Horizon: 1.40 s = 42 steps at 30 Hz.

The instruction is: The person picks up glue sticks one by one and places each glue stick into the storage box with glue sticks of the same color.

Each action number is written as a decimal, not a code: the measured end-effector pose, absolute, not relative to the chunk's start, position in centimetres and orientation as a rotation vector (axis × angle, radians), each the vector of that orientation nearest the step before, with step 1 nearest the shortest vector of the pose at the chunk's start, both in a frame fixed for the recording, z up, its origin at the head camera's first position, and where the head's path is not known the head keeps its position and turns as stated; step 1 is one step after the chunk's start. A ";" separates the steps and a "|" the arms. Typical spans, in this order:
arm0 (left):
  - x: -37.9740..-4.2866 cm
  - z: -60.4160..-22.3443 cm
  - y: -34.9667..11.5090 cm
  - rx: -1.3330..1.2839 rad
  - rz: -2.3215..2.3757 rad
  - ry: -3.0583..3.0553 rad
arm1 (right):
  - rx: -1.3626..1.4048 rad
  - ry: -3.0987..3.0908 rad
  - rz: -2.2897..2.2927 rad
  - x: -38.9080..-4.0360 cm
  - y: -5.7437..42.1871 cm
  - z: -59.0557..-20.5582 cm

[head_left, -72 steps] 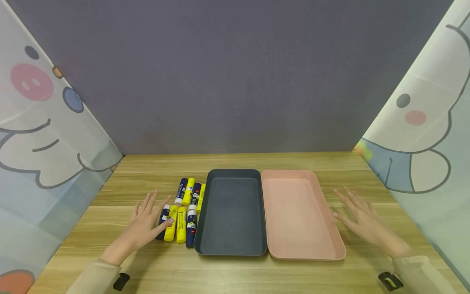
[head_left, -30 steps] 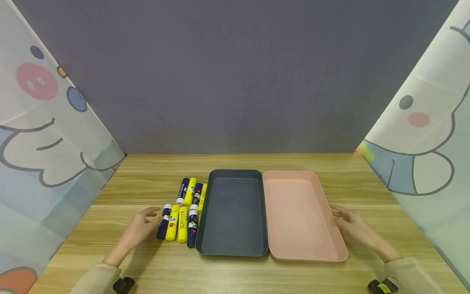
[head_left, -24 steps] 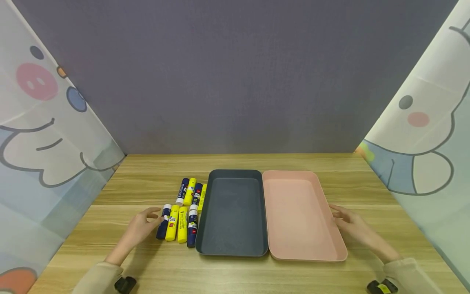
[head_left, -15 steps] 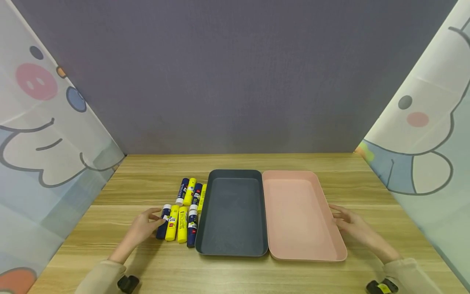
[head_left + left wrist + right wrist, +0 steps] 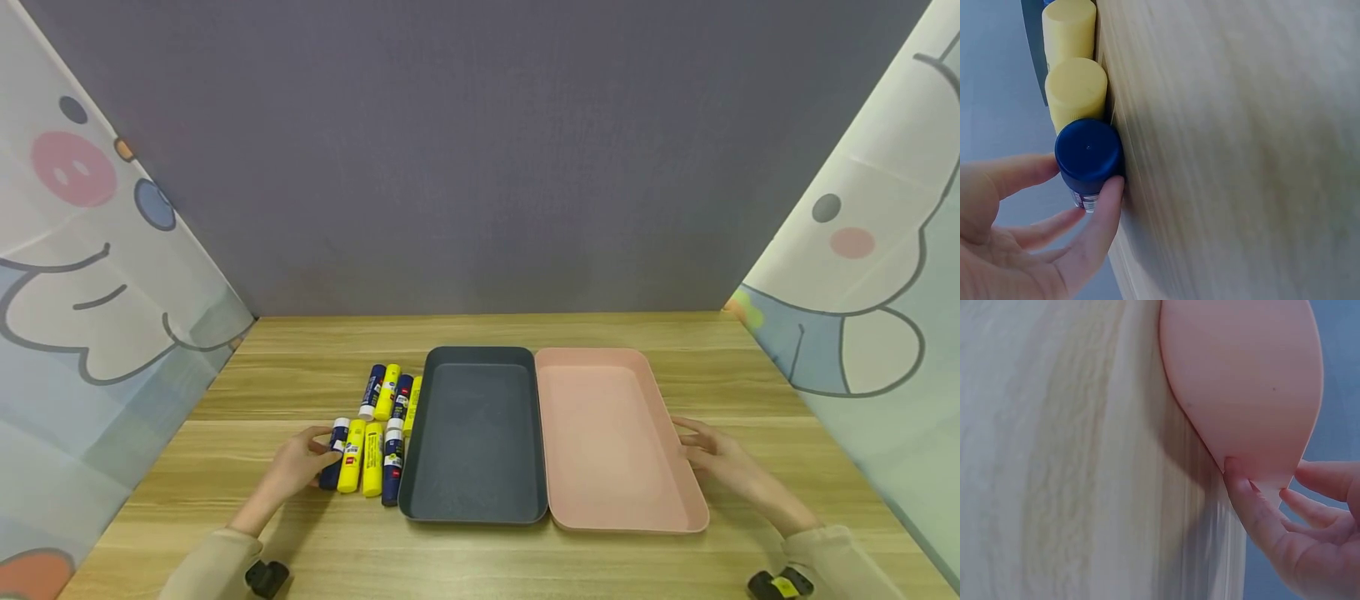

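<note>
Eight glue sticks [image 5: 372,460] visible, all left of the dark tray [image 5: 474,442] | left hand [image 5: 294,463] pinches the near row's leftmost navy stick [image 5: 1089,150] | right hand [image 5: 723,468] grips the pink tray [image 5: 617,442] at its right wall | none inside either tray; work looks barely begun

The left grip [image 5: 1019,259] pinches a dark blue stick [image 5: 1089,150] near its round end, one digit on either side, with part of a printed label showing beneath. Just beside it, two yellow sticks [image 5: 1076,87] line up in a row on the wood-grained bench [image 5: 1229,150], and a dark strip [image 5: 1033,47] stands behind them.
</note>
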<state>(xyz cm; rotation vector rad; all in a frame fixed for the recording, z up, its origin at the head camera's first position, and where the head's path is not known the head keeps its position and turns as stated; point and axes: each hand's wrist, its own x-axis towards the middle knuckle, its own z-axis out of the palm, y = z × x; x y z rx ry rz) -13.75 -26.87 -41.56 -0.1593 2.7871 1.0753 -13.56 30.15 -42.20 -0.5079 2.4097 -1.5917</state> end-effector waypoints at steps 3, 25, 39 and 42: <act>-13.8 -41.6 -26.8 -0.177 1.060 2.791 | -0.496 2.412 -1.595 -13.6 30.2 -42.2; -14.3 -41.4 -27.3 -0.299 1.214 2.666 | -0.482 2.369 -1.595 -13.7 30.5 -42.4; -14.4 -40.7 -27.3 -0.339 1.266 2.613 | -0.450 2.348 -1.603 -13.6 30.6 -42.3; -14.4 -40.4 -27.2 -0.332 1.295 2.604 | -0.457 2.324 -1.625 -13.6 30.6 -42.4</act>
